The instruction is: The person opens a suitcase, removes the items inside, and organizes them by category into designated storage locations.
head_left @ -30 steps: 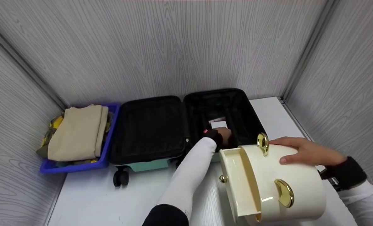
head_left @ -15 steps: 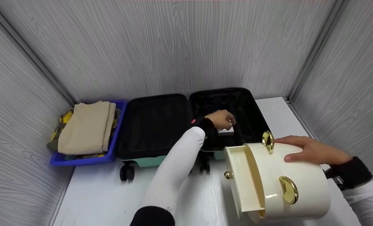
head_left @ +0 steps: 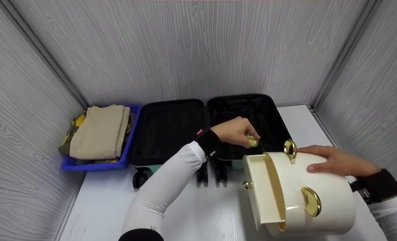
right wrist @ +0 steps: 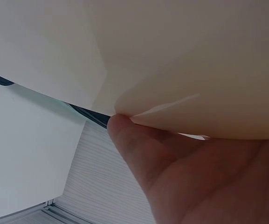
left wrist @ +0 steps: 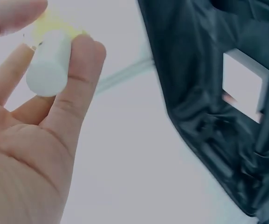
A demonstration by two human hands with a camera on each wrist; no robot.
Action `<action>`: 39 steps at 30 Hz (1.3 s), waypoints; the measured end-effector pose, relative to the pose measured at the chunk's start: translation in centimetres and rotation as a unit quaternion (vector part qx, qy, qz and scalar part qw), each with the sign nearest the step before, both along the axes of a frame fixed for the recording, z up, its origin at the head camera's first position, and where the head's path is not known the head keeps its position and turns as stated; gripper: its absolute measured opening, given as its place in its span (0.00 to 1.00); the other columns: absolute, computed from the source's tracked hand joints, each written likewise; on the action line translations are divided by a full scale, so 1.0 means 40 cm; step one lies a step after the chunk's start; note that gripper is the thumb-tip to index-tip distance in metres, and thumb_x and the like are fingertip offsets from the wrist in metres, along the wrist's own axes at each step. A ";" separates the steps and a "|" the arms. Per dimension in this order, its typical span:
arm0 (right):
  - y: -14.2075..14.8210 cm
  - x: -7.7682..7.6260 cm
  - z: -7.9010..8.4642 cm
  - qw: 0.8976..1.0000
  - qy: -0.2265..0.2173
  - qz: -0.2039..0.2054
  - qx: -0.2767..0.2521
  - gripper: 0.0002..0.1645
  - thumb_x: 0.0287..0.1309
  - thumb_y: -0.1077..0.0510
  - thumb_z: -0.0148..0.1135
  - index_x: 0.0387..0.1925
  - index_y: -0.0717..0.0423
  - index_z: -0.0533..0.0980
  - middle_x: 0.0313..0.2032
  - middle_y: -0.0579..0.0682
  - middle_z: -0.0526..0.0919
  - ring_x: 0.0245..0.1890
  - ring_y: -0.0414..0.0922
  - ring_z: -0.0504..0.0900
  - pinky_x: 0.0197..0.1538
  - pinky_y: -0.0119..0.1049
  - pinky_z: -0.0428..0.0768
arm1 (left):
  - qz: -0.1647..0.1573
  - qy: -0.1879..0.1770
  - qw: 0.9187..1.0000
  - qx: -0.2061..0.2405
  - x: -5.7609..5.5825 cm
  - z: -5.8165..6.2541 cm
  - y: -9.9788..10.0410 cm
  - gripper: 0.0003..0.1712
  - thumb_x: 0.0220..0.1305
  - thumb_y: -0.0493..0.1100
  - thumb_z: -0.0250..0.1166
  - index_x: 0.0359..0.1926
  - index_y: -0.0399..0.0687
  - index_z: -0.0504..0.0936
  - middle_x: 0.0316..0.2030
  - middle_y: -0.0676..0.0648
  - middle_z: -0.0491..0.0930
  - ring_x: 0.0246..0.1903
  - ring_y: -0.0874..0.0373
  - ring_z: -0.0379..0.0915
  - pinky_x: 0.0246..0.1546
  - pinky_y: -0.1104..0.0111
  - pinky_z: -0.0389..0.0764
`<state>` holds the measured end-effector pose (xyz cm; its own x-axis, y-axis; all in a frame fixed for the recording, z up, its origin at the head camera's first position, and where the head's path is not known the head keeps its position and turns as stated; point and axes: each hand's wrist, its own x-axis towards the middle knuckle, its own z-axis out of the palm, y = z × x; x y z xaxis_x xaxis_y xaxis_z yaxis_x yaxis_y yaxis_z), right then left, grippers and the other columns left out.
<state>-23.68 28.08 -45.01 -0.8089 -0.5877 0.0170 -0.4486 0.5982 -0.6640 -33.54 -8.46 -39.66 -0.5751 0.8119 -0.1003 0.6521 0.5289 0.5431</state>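
Note:
My left hand (head_left: 233, 131) pinches a small bottle (head_left: 252, 141) above the near edge of the suitcase's right half (head_left: 272, 122). In the left wrist view, the bottle's white cylindrical part (left wrist: 49, 65) and blurred yellow part lie between thumb and fingers. A cream, rounded drawer organizer (head_left: 332, 197) with gold handles stands at the front right. Its drawer (head_left: 257, 187) is pulled out to the left, and no item is visible in it. My right hand (head_left: 340, 161) rests on the organizer's upper far side, fingers extended; the right wrist view shows it against the cream shell.
A white box (left wrist: 244, 84) lies inside the dark suitcase half. The suitcase's left half (head_left: 171, 130) lies flat beside it, its wheels (head_left: 140, 177) toward me. A blue basket (head_left: 94, 166) at the left holds folded beige cloth (head_left: 96, 134). Grey walls (head_left: 191, 50) enclose the table.
My left hand has risen from down in the suitcase beside the white box and come nearer the organizer, the yellow bottle now visible in its fingers. The right hand stays on the organizer.

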 end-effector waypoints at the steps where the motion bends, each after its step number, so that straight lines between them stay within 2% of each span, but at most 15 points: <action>1: 0.003 0.001 -0.001 1.000 0.002 0.001 -0.001 0.36 0.66 0.59 0.76 0.73 0.48 0.78 0.65 0.47 0.85 0.60 0.24 0.76 0.58 0.22 0.75 | -0.009 0.001 1.000 0.003 0.015 0.007 0.001 0.22 0.61 0.34 0.76 0.57 0.46 0.92 0.49 0.47 0.93 0.27 0.68 0.72 0.30 0.77 0.75; 3: 0.009 0.002 -0.002 1.000 0.006 0.002 -0.001 0.35 0.66 0.60 0.76 0.73 0.48 0.78 0.65 0.45 0.85 0.60 0.24 0.76 0.58 0.22 0.75 | -0.028 0.005 1.000 0.003 0.044 0.021 0.005 0.20 0.60 0.34 0.77 0.55 0.45 0.93 0.47 0.47 0.94 0.28 0.68 0.74 0.32 0.76 0.78; 4: 0.012 0.002 -0.003 1.000 0.005 0.000 -0.003 0.35 0.65 0.60 0.76 0.73 0.48 0.79 0.65 0.43 0.85 0.60 0.24 0.76 0.58 0.21 0.75 | -0.035 0.009 0.999 -0.001 0.057 0.027 0.009 0.19 0.60 0.35 0.77 0.53 0.45 0.94 0.46 0.48 0.94 0.29 0.69 0.75 0.34 0.76 0.79; 5: 0.014 0.001 -0.004 1.000 0.006 0.001 -0.003 0.35 0.66 0.60 0.76 0.73 0.48 0.78 0.65 0.42 0.85 0.60 0.23 0.76 0.58 0.21 0.75 | -0.040 0.015 0.999 -0.006 0.071 0.034 0.014 0.18 0.60 0.36 0.78 0.52 0.45 0.94 0.44 0.48 0.94 0.29 0.70 0.76 0.42 0.76 0.80; 7: 0.017 -0.001 -0.004 1.000 0.009 0.002 -0.003 0.35 0.66 0.60 0.76 0.73 0.49 0.78 0.64 0.40 0.85 0.59 0.24 0.76 0.58 0.21 0.75 | -0.055 0.026 0.998 -0.017 0.095 0.045 0.026 0.15 0.59 0.39 0.79 0.49 0.46 0.95 0.41 0.49 0.94 0.30 0.70 0.77 0.45 0.74 0.80; 11: 0.016 -0.007 -0.003 1.000 0.006 -0.004 0.003 0.35 0.66 0.58 0.76 0.73 0.47 0.78 0.64 0.38 0.84 0.59 0.24 0.77 0.57 0.23 0.76 | -0.073 0.035 0.996 -0.048 0.134 0.054 0.049 0.12 0.60 0.42 0.81 0.46 0.48 0.96 0.42 0.51 0.94 0.32 0.70 0.78 0.44 0.77 0.80; 12: 0.015 -0.008 -0.001 1.000 0.001 -0.005 0.003 0.35 0.67 0.58 0.75 0.74 0.47 0.78 0.65 0.39 0.84 0.59 0.24 0.77 0.57 0.23 0.77 | -0.080 0.035 0.995 -0.053 0.141 0.051 0.054 0.12 0.60 0.42 0.81 0.45 0.47 0.96 0.43 0.51 0.94 0.33 0.69 0.79 0.37 0.77 0.80; 15: 0.012 -0.010 0.001 1.000 -0.008 -0.009 0.006 0.34 0.68 0.57 0.75 0.74 0.46 0.78 0.65 0.43 0.84 0.58 0.26 0.78 0.56 0.24 0.78 | -0.082 0.049 0.993 -0.068 0.158 0.035 0.068 0.10 0.60 0.43 0.81 0.43 0.49 0.97 0.42 0.53 0.94 0.35 0.68 0.80 0.35 0.80 0.78; 19: 0.006 -0.014 0.002 1.000 -0.019 -0.016 0.009 0.34 0.69 0.56 0.74 0.74 0.45 0.78 0.64 0.46 0.84 0.55 0.27 0.78 0.53 0.27 0.80 | -0.064 0.081 0.992 -0.077 0.174 0.005 0.084 0.05 0.55 0.41 0.81 0.31 0.50 0.93 0.30 0.58 0.86 0.29 0.67 0.75 0.30 0.78 0.74; 23: 0.001 -0.018 0.002 0.999 -0.030 -0.020 0.009 0.33 0.70 0.55 0.73 0.75 0.46 0.77 0.65 0.50 0.84 0.53 0.29 0.79 0.51 0.28 0.81 | -0.045 0.108 0.990 -0.081 0.189 -0.022 0.100 0.18 0.52 0.38 0.80 0.18 0.52 0.78 0.18 0.59 0.70 0.21 0.66 0.64 0.23 0.75 0.66; 27: -0.001 -0.021 0.003 0.999 -0.038 -0.019 0.007 0.33 0.71 0.55 0.72 0.75 0.46 0.77 0.64 0.46 0.84 0.52 0.29 0.79 0.50 0.28 0.82 | -0.027 0.122 0.988 -0.089 0.196 -0.038 0.110 0.27 0.51 0.36 0.77 0.14 0.54 0.65 0.14 0.59 0.59 0.18 0.66 0.55 0.19 0.74 0.59; 32: -0.001 -0.025 0.003 0.999 -0.044 -0.014 -0.005 0.34 0.71 0.57 0.73 0.75 0.46 0.77 0.62 0.39 0.84 0.52 0.30 0.80 0.49 0.29 0.83 | 0.000 0.102 0.990 -0.100 0.191 -0.036 0.120 0.25 0.48 0.32 0.75 0.15 0.53 0.66 0.14 0.58 0.61 0.18 0.64 0.58 0.18 0.73 0.60; 39: 0.002 -0.026 0.000 1.000 -0.016 -0.013 0.013 0.34 0.69 0.56 0.74 0.75 0.46 0.78 0.65 0.49 0.84 0.56 0.26 0.77 0.54 0.25 0.79 | 0.021 0.105 0.985 -0.137 0.191 -0.043 0.142 0.22 0.48 0.34 0.78 0.18 0.54 0.70 0.18 0.57 0.70 0.20 0.62 0.68 0.19 0.72 0.71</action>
